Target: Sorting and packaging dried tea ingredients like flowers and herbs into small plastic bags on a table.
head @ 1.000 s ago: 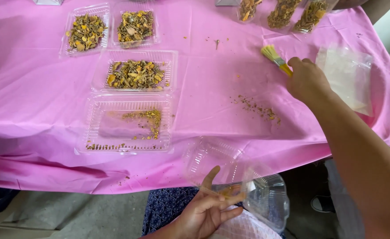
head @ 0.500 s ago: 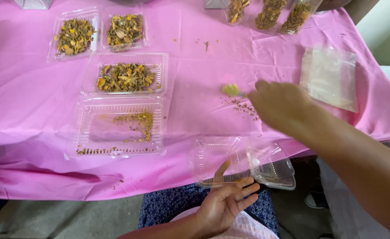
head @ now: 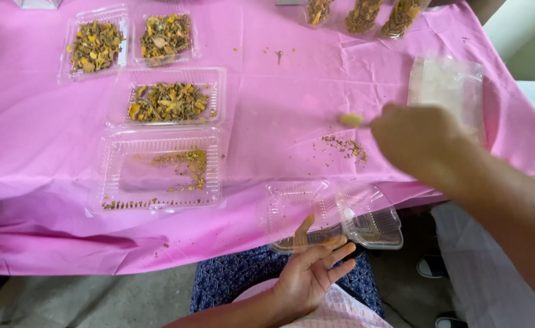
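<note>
My right hand (head: 419, 136) is blurred with motion and grips a small brush whose yellow bristle tip (head: 350, 119) hovers just above a patch of loose dried crumbs (head: 346, 146) on the pink tablecloth (head: 279, 91). My left hand (head: 313, 270) holds an open clear plastic clamshell box (head: 331, 212) from below, at the table's front edge. The box is nearly bare, with a few crumbs inside.
A large open clamshell (head: 158, 136) on the left holds dried flower bits in its far half. Behind it stand two small trays (head: 94, 42) (head: 165, 33) of the same. Several filled packs (head: 364, 12) line the far edge. A clear bag (head: 446, 85) lies right.
My right hand has swept the brush from the far right toward the crumb patch at the table's front. My left hand has raised the clear box up to the table edge.
</note>
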